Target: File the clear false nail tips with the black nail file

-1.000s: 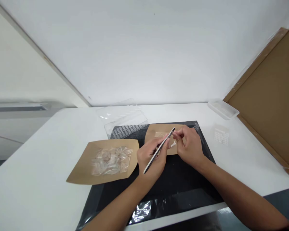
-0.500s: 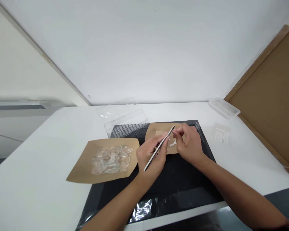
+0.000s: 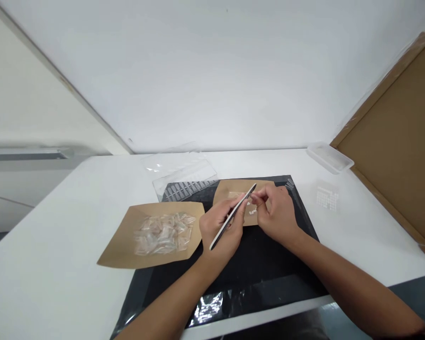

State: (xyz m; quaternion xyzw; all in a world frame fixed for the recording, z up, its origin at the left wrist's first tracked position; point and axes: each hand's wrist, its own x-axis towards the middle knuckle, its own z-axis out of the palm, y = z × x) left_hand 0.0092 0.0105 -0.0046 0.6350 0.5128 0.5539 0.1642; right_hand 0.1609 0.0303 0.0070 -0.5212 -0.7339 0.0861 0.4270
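The left hand (image 3: 222, 226) grasps a nail file (image 3: 229, 223), fingers curled around its lower half and thumb along its side. The long black-and-white file tilts across the palm, its upper tip pointing to the upper right. The right hand (image 3: 278, 213) sits just beside that tip, with its thumb and forefinger pinched close together. Whether they grip something is too small to tell. Both hands hover over the black mat (image 3: 241, 269), near the frame's center.

Directly beneath the fingertips lies a kraft sheet (image 3: 230, 190), with small white bits (image 3: 252, 212) on it. To the left, a second kraft sheet (image 3: 118, 245) carries a pile of clear nail tips (image 3: 163, 233). Above them, partly on the mat, sits a clear plastic case (image 3: 186, 180) with rows of pale tips inside.

On the white table (image 3: 56, 222), a white tray (image 3: 328, 158) stands at the upper right. Below it lies a translucent sheet of small dots (image 3: 327, 198). Brown cardboard (image 3: 393, 132) leans at the far right.
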